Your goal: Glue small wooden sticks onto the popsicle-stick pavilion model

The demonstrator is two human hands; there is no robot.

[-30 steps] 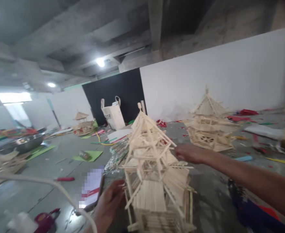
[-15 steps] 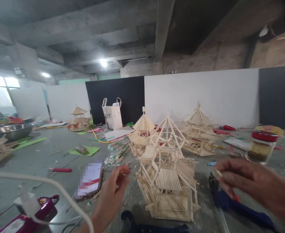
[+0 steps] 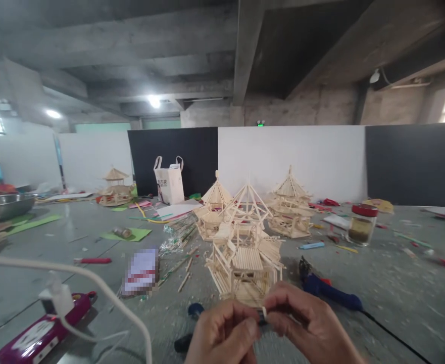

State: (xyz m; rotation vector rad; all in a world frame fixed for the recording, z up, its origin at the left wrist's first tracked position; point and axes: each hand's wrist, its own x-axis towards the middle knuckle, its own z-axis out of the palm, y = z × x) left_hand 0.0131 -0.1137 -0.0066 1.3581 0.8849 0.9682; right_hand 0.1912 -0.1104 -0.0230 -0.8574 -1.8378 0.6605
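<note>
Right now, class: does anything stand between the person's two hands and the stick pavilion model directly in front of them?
Nothing visible does. The left hand and right hand meet just before the stick pavilion model, pinching a small pale piece between the fingertips. The blue glue gun lies off to the right, clear of that gap.

Two bare hands, low in the head view

The left hand [image 3: 222, 333] and the right hand [image 3: 305, 328] show no gloves, no rings and no watch; both wrists are bare to the picture's lower edge, so no sleeve shows; the nails look short and plain, though blur makes that uncertain
</note>
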